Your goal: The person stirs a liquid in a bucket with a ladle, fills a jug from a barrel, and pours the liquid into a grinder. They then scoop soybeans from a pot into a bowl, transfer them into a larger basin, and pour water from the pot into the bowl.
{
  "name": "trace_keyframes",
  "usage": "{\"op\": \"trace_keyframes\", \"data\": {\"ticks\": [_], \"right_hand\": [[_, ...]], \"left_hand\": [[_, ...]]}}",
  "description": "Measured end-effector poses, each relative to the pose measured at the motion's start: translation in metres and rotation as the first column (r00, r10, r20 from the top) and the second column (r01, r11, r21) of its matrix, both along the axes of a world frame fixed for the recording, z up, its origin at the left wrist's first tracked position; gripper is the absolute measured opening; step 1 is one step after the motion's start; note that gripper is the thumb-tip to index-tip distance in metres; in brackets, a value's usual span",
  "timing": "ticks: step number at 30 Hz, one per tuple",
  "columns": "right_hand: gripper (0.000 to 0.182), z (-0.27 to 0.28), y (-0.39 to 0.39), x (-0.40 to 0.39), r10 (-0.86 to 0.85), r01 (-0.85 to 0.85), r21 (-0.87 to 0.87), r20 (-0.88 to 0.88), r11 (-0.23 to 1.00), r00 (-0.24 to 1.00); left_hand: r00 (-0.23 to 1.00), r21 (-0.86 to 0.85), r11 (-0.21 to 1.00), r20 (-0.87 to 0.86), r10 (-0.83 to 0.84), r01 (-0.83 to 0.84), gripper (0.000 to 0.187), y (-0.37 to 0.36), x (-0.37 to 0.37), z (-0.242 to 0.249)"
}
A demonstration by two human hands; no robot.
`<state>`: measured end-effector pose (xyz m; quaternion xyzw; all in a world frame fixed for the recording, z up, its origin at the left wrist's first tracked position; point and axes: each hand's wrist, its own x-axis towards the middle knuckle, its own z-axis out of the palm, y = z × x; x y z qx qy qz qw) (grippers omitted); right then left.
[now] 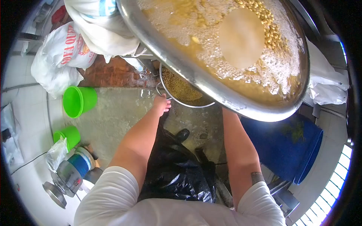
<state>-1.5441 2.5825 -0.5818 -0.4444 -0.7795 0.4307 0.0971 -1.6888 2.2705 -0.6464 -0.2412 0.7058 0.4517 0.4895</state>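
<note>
My left hand [163, 104] is closed round the side handle of a metal pot [162, 77]. Inside the pot lies a mass of small yellowish beans [181, 88]. A large steel basin [211, 94] fills the upper right, close to the camera, and covers part of the pot. It holds foamy, amber water [188, 49], with more beans [267, 22] along its far side. My right forearm [237, 132] reaches up under the basin's rim, which hides the right hand. A blurred oval patch covers part of the water.
Two green buckets [75, 101] stand at the left, above a machine with a metal bowl [56, 194]. White printed sacks [64, 49] are piled at the upper left. A blue barrel [279, 143] is at my right. The concrete floor [120, 101] looks wet.
</note>
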Motion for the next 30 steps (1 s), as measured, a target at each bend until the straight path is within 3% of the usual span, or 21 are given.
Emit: {"op": "trace_keyframes", "data": {"ticks": [2, 4, 6, 7, 9, 10, 12, 14, 15, 19, 22, 23, 25, 28, 30], "right_hand": [[0.045, 0.000, 0.001, 0.013, -0.319, 0.138, -0.473, -0.327, 0.870, 0.890], [0.044, 0.011, -0.008, 0.047, -0.653, 0.139, -0.848, -0.279, 0.512, 0.704], [0.041, 0.038, -0.021, 0.087, -0.776, 0.300, -0.919, -0.009, 0.255, 0.631], [0.040, 0.055, -0.027, 0.108, -0.794, 0.411, -0.900, 0.144, 0.143, 0.591], [0.046, 0.095, -0.039, 0.160, -0.816, 0.451, -0.891, 0.229, 0.044, 0.531], [0.047, 0.112, -0.046, 0.193, -0.831, 0.396, -0.915, 0.163, 0.074, 0.532], [0.050, 0.163, -0.057, 0.243, -0.865, 0.336, -0.934, 0.065, 0.123, 0.498], [0.054, 0.228, -0.061, 0.286, -0.895, 0.302, -0.940, -0.007, 0.158, 0.445], [0.056, 0.254, -0.058, 0.305, -0.906, 0.271, -0.946, -0.048, 0.176, 0.421], [0.053, 0.375, -0.045, 0.327, -0.861, 0.212, -0.896, -0.275, 0.391, 0.427], [0.052, 0.434, -0.031, 0.306, -0.787, 0.099, -0.833, -0.466, 0.544, 0.403], [0.052, 0.452, -0.028, 0.289, -0.801, 0.172, -0.819, -0.453, 0.547, 0.392], [0.057, 0.456, -0.005, 0.269, -0.719, 0.106, -0.778, -0.506, 0.619, 0.476], [0.053, 0.490, 0.008, 0.208, -0.621, 0.185, -0.650, -0.544, 0.737, 0.564], [0.057, 0.502, 0.022, 0.169, -0.555, 0.207, -0.565, -0.558, 0.798, 0.617]], "left_hand": [[1.000, -0.005, 1.000, 0.011, 0.025, -0.025, 0.050, -0.003, 0.000, -0.006], [1.000, -0.012, 1.000, 0.005, 0.024, -0.024, 0.054, -0.013, 0.008, 0.013], [1.000, -0.042, 0.999, -0.027, -0.016, 0.015, 0.065, -0.026, 0.019, 0.049], [0.997, -0.027, 0.997, -0.036, -0.071, 0.070, 0.061, -0.038, 0.027, 0.064], [0.987, 0.007, 0.987, -0.020, -0.161, 0.161, 0.055, -0.079, 0.037, 0.076], [0.980, 0.026, 0.980, 0.010, -0.198, 0.197, 0.053, -0.106, 0.041, 0.073], [0.961, -0.070, 0.960, -0.031, -0.273, 0.270, 0.048, -0.141, 0.052, 0.113], [0.933, -0.177, 0.949, -0.207, -0.296, 0.262, 0.036, -0.165, 0.070, 0.161], [0.938, -0.199, 0.946, -0.185, -0.292, 0.255, 0.036, -0.177, 0.072, 0.184], [0.934, -0.210, 0.948, -0.216, -0.283, 0.239, 0.035, -0.191, 0.075, 0.260], [0.919, -0.146, 0.961, -0.288, -0.268, 0.235, 0.036, -0.167, 0.067, 0.294], [0.913, -0.138, 0.962, -0.305, -0.270, 0.238, 0.036, -0.156, 0.062, 0.301], [0.882, -0.034, 0.953, -0.370, -0.293, 0.302, 0.042, -0.128, 0.050, 0.316], [0.850, 0.073, 0.938, -0.451, -0.272, 0.338, 0.041, -0.076, 0.033, 0.365], [0.807, 0.229, 0.935, -0.583, -0.091, 0.271, 0.035, -0.047, 0.021, 0.398]]}}
